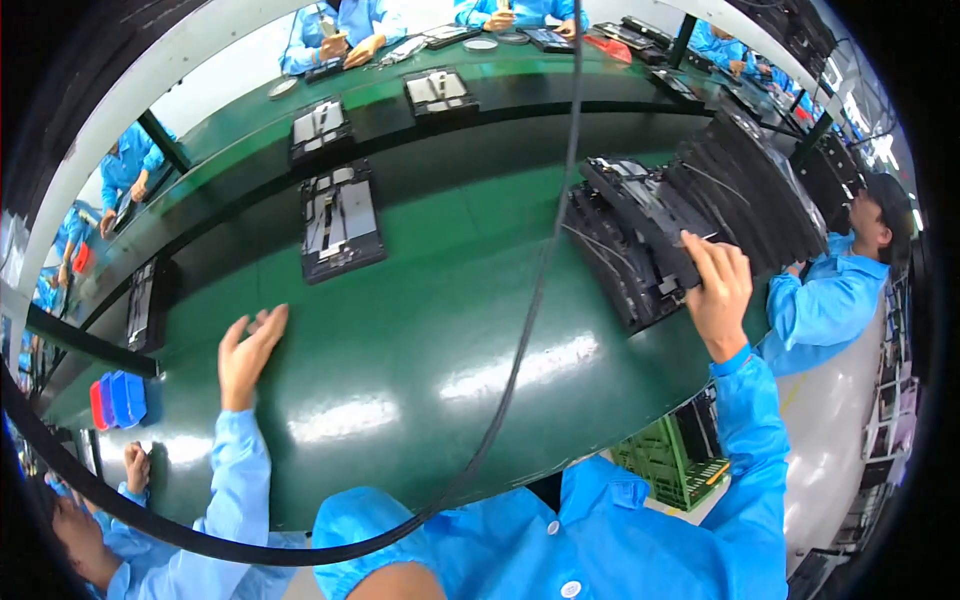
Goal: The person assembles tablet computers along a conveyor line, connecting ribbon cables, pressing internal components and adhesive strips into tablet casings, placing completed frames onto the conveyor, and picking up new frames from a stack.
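My right hand (720, 295) closes on the near edge of an opened black tablet-like device (645, 200), fingers over its edge. The device lies slanted on another opened black device (625, 270), whose inner parts and thin cables show. Right behind them leans a fanned stack of thin black panels (745, 190). Of my left arm, the bent blue sleeve (370, 520) and a patch of bare skin, seemingly my left hand or wrist (400, 582), show at the lower edge; its fingers are out of view.
A co-worker's hand (250, 360) reaches over the green table (430, 330) from the left. An opened device (342, 222) lies mid-table; others stand on the raised shelf. Blue and red bins (122, 400) sit left. A black cable (540, 290) hangs across; a green crate (665, 465) stands below.
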Action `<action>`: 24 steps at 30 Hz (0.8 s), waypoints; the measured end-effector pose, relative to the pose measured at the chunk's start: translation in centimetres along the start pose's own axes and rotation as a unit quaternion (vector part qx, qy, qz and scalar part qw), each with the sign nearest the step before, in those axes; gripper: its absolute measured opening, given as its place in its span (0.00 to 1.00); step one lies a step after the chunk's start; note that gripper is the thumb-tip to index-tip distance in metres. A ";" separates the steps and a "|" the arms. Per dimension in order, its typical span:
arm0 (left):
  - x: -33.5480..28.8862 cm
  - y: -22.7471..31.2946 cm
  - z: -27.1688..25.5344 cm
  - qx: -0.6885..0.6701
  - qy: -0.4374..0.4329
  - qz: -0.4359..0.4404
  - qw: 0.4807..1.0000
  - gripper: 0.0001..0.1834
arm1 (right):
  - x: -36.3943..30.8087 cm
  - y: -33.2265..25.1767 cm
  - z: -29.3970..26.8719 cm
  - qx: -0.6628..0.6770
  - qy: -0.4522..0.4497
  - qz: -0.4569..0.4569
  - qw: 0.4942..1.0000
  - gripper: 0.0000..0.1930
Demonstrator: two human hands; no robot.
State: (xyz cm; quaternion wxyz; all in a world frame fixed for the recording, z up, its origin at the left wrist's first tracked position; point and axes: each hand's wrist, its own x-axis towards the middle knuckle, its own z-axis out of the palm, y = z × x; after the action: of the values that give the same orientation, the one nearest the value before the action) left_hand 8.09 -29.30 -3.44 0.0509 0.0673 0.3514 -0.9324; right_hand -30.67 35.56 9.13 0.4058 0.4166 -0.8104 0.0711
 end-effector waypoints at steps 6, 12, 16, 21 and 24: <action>6.9 -3.7 0.0 -0.010 0.015 -0.035 0.999 0.48 | 1.6 -0.9 -1.0 -0.022 0.089 -0.072 0.993 0.25; 8.9 -1.6 1.9 -0.036 0.026 -0.063 0.997 0.54 | -1.5 -7.9 -6.8 0.058 0.037 -0.098 0.993 0.28; 8.6 0.0 2.2 0.034 0.049 0.019 0.998 0.56 | -4.1 -11.5 -8.3 0.159 -0.007 -0.173 0.972 0.26; 9.5 6.6 0.4 -0.190 -0.106 -0.036 0.975 0.25 | -6.9 -17.1 -7.5 0.242 -0.079 -0.223 0.941 0.28; 9.0 6.1 1.5 0.006 -0.121 -0.004 0.993 0.16 | -8.3 -20.2 -8.4 0.273 -0.187 -0.229 0.915 0.31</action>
State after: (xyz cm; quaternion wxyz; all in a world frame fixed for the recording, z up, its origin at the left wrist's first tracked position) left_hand -0.06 -35.31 -7.71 0.0889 -0.0468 0.3375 -0.9359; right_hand -8.11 31.49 4.22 0.1222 0.6908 -0.7032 0.1152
